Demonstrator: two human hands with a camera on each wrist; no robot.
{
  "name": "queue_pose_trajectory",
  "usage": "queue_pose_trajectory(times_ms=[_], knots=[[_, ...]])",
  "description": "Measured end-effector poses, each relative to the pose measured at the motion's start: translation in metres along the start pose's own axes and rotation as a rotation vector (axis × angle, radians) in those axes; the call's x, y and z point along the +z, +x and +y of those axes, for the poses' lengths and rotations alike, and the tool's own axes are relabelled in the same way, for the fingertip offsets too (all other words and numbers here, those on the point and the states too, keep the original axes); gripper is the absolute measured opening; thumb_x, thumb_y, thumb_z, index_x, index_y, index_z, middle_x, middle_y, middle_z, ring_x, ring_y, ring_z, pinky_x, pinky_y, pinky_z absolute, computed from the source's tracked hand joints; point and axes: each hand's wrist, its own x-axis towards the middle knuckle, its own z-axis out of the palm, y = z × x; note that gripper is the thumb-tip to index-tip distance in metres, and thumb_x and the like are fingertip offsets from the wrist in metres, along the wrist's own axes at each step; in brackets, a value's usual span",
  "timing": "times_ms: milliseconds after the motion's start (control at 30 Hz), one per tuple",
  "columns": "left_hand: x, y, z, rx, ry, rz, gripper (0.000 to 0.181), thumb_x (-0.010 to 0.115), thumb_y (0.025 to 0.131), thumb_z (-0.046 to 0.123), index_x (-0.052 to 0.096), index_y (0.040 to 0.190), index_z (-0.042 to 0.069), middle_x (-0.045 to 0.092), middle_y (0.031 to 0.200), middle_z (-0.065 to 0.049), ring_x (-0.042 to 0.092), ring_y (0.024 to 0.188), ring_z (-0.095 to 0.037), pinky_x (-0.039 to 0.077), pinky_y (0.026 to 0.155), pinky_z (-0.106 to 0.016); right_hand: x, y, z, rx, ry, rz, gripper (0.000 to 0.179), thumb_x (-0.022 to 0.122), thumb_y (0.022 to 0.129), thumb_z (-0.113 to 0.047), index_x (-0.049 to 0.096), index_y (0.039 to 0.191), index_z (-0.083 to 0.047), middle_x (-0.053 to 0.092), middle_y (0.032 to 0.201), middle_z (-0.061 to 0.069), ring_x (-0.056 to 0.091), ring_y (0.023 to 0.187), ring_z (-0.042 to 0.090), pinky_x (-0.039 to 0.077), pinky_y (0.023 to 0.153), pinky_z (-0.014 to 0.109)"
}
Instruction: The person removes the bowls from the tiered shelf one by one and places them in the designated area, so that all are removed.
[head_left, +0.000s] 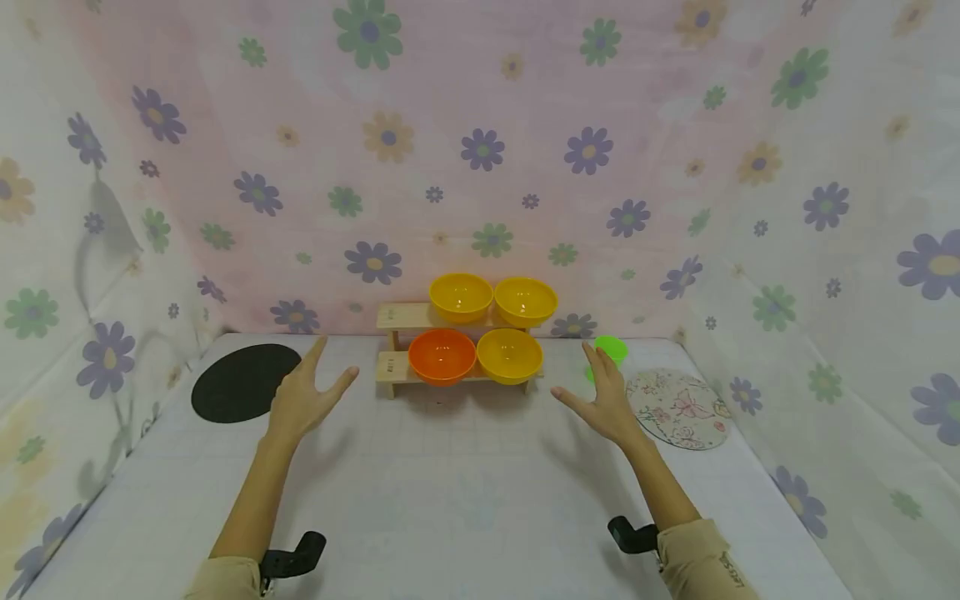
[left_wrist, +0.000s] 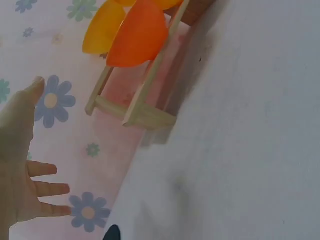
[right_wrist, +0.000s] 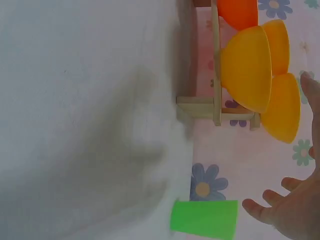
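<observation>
My left hand (head_left: 303,402) is held over the table with fingers spread and nothing in it, to the left of a two-step wooden rack (head_left: 401,316). On the rack's lower step sit an orange bowl (head_left: 442,358) and a yellow bowl (head_left: 510,358). Two more yellow bowls, the left one (head_left: 461,300) and the right one (head_left: 527,303), stand on the upper step. To the right of the rack, my right hand (head_left: 606,407) is also empty, thumb and fingers apart. Its fingers partly cover a bright green cup (head_left: 613,347) in the head view; the right wrist view shows the cup's side (right_wrist: 204,219).
A black oval mat (head_left: 236,385) lies at the back left, overlapped by my left hand. A round mat with a butterfly and flower print (head_left: 678,410) lies at the right. Flower-patterned cloth (head_left: 480,208) hangs behind and on both sides of the white table (head_left: 450,500).
</observation>
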Motion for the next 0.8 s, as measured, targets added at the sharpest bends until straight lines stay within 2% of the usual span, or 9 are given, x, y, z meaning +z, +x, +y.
queue_pose_trajectory(times_ms=[67,133,233,433,533,667,800], knots=[[0.011,0.003,0.001,-0.018,-0.093,0.023,0.077,0.049,0.091,0.054,0.025,0.149,0.009,0.044,0.135,-0.031,0.049,0.113,-0.051,0.044,0.084,-0.062,0.008,0.005,-0.002,-0.018,0.055,-0.014,0.092,0.070,0.081,-0.039,0.018,0.151,-0.009,0.014,0.152,0.026,0.020,0.134,0.046,0.029,0.096,0.069],[0.024,0.007,0.002,-0.029,-0.176,0.044,0.071,0.050,0.093,0.049,0.029,0.147,0.008,0.050,0.129,-0.032,0.055,0.107,-0.048,0.047,0.082,-0.057,0.016,0.011,-0.003,-0.035,0.106,-0.020,0.093,0.073,0.080,-0.036,0.019,0.150,-0.008,0.019,0.151,0.024,0.027,0.131,0.044,0.036,0.093,0.065],[0.043,0.014,0.005,-0.047,-0.297,0.058,0.064,0.053,0.094,0.042,0.034,0.144,0.007,0.053,0.125,-0.032,0.056,0.107,-0.046,0.047,0.086,-0.055,0.027,0.019,-0.007,-0.053,0.161,-0.023,0.093,0.075,0.078,-0.032,0.020,0.150,-0.009,0.023,0.150,0.023,0.036,0.124,0.044,0.045,0.086,0.059],[0.077,0.025,0.013,-0.106,-0.490,0.040,0.058,0.056,0.094,0.031,0.037,0.142,0.004,0.049,0.127,-0.034,0.053,0.110,-0.048,0.046,0.089,-0.054,0.044,0.032,-0.012,-0.048,0.231,-0.035,0.093,0.077,0.077,-0.031,0.023,0.150,-0.013,0.027,0.148,0.022,0.042,0.121,0.046,0.049,0.082,0.055],[0.090,0.029,0.016,-0.132,-0.534,0.034,0.059,0.056,0.093,0.029,0.036,0.141,0.002,0.047,0.129,-0.033,0.053,0.109,-0.047,0.047,0.088,-0.054,0.050,0.037,-0.013,-0.050,0.249,-0.035,0.091,0.078,0.076,-0.029,0.026,0.149,-0.010,0.031,0.147,0.022,0.046,0.117,0.044,0.051,0.078,0.051],[0.102,0.034,0.019,-0.131,-0.527,0.073,0.058,0.059,0.090,0.023,0.039,0.138,-0.003,0.047,0.129,-0.034,0.051,0.110,-0.048,0.045,0.088,-0.056,0.057,0.041,-0.014,-0.067,0.236,-0.023,0.087,0.078,0.076,-0.025,0.030,0.146,-0.004,0.036,0.144,0.022,0.048,0.114,0.041,0.054,0.073,0.045],[0.109,0.036,0.019,-0.118,-0.513,0.110,0.055,0.059,0.089,0.019,0.042,0.133,-0.010,0.047,0.131,-0.034,0.044,0.120,-0.048,0.037,0.098,-0.057,0.063,0.042,-0.015,-0.079,0.252,-0.025,0.085,0.077,0.076,-0.020,0.031,0.144,0.002,0.037,0.143,0.024,0.049,0.111,0.039,0.054,0.073,0.039]])
